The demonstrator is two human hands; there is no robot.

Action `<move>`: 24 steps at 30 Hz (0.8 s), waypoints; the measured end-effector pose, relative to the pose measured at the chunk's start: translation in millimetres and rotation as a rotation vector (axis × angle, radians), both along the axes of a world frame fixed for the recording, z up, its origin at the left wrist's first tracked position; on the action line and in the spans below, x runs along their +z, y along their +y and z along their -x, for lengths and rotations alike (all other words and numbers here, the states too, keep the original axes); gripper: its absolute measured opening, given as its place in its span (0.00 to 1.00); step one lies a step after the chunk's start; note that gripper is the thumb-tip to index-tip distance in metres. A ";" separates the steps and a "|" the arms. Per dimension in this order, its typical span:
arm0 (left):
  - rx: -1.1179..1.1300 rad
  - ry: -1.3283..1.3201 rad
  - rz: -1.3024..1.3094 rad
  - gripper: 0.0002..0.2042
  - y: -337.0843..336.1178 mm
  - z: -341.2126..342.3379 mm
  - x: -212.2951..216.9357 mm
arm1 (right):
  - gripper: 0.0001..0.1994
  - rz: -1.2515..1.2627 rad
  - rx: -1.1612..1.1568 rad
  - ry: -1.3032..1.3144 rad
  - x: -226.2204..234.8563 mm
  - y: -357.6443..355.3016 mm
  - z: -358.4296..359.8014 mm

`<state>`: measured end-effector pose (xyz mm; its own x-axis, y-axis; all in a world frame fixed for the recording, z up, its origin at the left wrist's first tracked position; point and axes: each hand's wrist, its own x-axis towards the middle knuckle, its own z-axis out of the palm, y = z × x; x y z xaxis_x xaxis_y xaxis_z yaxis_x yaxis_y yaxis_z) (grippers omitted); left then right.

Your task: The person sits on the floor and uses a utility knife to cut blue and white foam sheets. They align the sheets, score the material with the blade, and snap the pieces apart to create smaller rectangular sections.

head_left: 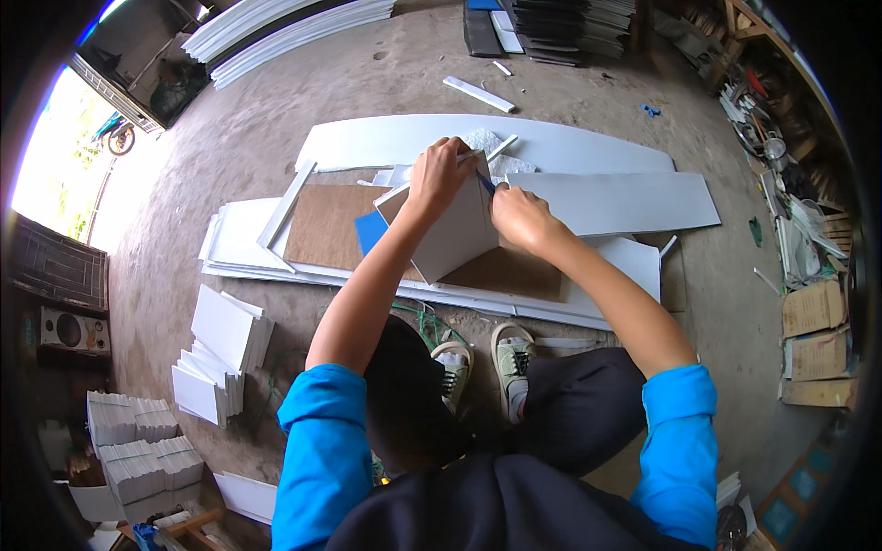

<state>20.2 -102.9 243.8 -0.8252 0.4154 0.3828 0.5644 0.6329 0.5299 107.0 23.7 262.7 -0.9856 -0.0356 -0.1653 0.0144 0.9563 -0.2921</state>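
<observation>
My left hand [438,181] is closed on the top edge of a stiff grey-white board [455,230], which it holds up at a tilt. My right hand [525,217] is shut on a slim blue tool [485,183] that meets the board's upper right edge; its tip is too small to make out. Beneath the raised board lies a brown board [333,226], on top of a stack of white sheets [241,237]. A flat blue piece [369,230] shows at the board's left side.
Long white panels [602,204] lie on the far side. A narrow white strip [287,207] rests on the stack. Piles of cut white pieces [222,344] stand on the floor at left, more sheets [294,41] at the back. Cardboard boxes [814,308] line the right. My shoes [510,354] are close to the stack.
</observation>
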 end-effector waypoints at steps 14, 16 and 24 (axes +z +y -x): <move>-0.042 0.032 0.304 0.18 6.7 -8.3 -0.2 | 0.14 -0.024 -0.002 -0.376 -55.4 7.2 0.8; -0.027 0.021 0.318 0.18 2.4 -5.3 -0.2 | 0.14 -0.067 0.058 -0.310 -63.2 8.8 2.4; -0.020 0.051 0.338 0.14 9.2 -6.6 -0.9 | 0.12 -0.010 0.063 0.022 -130.9 23.9 -7.5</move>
<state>26.9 -93.7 242.9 -0.7990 0.5417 0.2612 0.5988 0.7565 0.2629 114.5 47.6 131.8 -0.9849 -0.0960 -0.1439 -0.0522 0.9580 -0.2819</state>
